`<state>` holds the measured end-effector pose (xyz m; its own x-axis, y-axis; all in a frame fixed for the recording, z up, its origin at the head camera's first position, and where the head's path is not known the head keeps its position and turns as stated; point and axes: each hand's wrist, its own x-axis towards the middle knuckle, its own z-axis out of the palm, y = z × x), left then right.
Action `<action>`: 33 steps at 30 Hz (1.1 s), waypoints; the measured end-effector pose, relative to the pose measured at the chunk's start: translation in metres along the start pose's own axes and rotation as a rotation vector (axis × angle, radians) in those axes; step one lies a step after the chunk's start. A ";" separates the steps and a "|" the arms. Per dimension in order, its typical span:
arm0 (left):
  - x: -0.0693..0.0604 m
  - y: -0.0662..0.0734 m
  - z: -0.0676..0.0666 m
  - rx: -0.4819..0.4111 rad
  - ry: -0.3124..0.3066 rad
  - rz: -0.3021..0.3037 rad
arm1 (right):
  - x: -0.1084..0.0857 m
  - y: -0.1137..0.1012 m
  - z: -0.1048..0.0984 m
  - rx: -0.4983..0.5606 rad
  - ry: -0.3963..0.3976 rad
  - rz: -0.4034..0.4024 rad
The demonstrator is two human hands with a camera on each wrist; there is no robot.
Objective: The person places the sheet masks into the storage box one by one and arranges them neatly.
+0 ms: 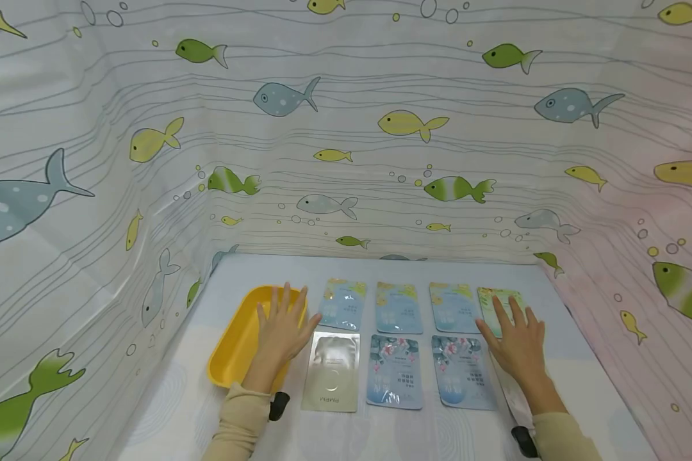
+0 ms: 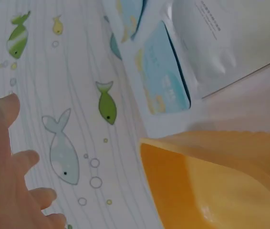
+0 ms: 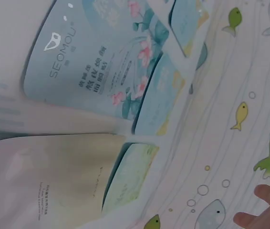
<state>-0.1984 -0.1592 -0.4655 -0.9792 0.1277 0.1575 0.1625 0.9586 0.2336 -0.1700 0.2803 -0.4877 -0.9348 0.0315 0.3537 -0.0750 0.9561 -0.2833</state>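
My left hand (image 1: 282, 331), fingers spread, is above the right side of a yellow plastic basin (image 1: 226, 339) and holds nothing. My right hand (image 1: 519, 346), its fingers also spread, is over a green face mask sachet (image 1: 487, 306) and a pale sachet (image 3: 54, 181), partly hiding both in the head view. Whether it touches them I cannot tell. Three light blue sachets with yellow tops lie along the back row, one of them (image 1: 344, 306) beside the left fingers. In front are a silver-beige sachet (image 1: 330, 378) and two blue flowered sachets (image 1: 395, 371) (image 1: 464, 372).
The sachets lie flat in two rows on a white table (image 1: 403, 435), with the basin at their left. A fish-printed curtain (image 1: 346, 173) surrounds the table at the back and both sides.
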 end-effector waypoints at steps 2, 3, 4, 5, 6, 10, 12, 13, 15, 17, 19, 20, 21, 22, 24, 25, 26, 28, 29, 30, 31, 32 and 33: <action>-0.002 -0.002 0.000 -0.002 -0.007 -0.016 | -0.005 0.004 0.001 0.000 -0.008 0.011; -0.003 -0.004 0.001 -0.005 -0.011 -0.025 | -0.008 0.006 0.001 0.004 -0.014 0.019; -0.004 -0.006 0.001 -0.009 -0.014 -0.034 | -0.010 0.008 0.002 0.007 -0.020 0.025; -0.006 -0.008 0.001 -0.014 -0.017 -0.041 | -0.013 0.011 0.002 0.010 -0.026 0.031; -0.007 -0.010 0.002 -0.017 -0.022 -0.048 | -0.016 0.013 0.002 0.008 -0.033 0.035; -0.014 -0.018 0.004 -0.018 -0.022 -0.076 | -0.026 0.023 0.003 0.000 -0.051 0.054; -0.017 -0.022 0.004 -0.023 -0.023 -0.092 | -0.032 0.027 0.004 -0.008 -0.067 0.070; -0.019 -0.023 0.004 -0.021 -0.020 -0.098 | -0.034 0.029 0.003 -0.009 -0.075 0.080; -0.022 -0.026 0.003 -0.029 0.003 -0.105 | -0.039 0.032 0.003 -0.015 -0.091 0.099; -0.024 -0.029 0.002 -0.037 0.040 -0.108 | -0.044 0.034 0.003 -0.013 -0.103 0.118; -0.025 -0.032 0.002 -0.040 0.079 -0.106 | -0.047 0.037 0.002 -0.011 -0.117 0.140; -0.025 -0.033 0.001 -0.047 0.097 -0.105 | -0.049 0.038 0.002 -0.010 -0.125 0.151; -0.025 -0.034 0.001 -0.053 0.108 -0.102 | -0.050 0.039 0.001 -0.013 -0.131 0.158; -0.026 -0.036 0.001 -0.051 0.113 -0.102 | -0.051 0.041 0.001 -0.013 -0.141 0.167; -0.026 -0.038 0.001 -0.059 0.113 -0.101 | -0.054 0.043 0.000 -0.012 -0.158 0.183; -0.027 -0.040 0.001 -0.063 0.114 -0.100 | -0.055 0.044 -0.001 -0.012 -0.164 0.189; -0.027 -0.042 0.001 -0.064 0.109 -0.103 | -0.056 0.046 -0.001 -0.010 -0.171 0.197; -0.028 -0.045 0.001 -0.074 0.107 -0.111 | -0.059 0.048 -0.002 -0.007 -0.184 0.215; -0.029 -0.047 0.002 -0.083 0.109 -0.118 | -0.061 0.050 -0.003 -0.004 -0.186 0.222; -0.030 -0.049 0.002 -0.090 0.111 -0.123 | -0.062 0.051 -0.003 -0.002 -0.190 0.231; -0.031 -0.052 0.002 -0.100 0.114 -0.130 | -0.064 0.053 -0.004 0.000 -0.195 0.241; -0.033 -0.054 0.002 -0.107 0.117 -0.136 | -0.066 0.055 -0.004 0.002 -0.200 0.254; -0.034 -0.057 0.002 -0.116 0.122 -0.143 | -0.068 0.057 -0.004 0.004 -0.207 0.265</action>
<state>-0.1742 -0.2176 -0.4862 -0.9725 -0.0460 0.2282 0.0428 0.9282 0.3697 -0.1088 0.3340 -0.5243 -0.9727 0.2183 0.0789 0.1787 0.9214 -0.3452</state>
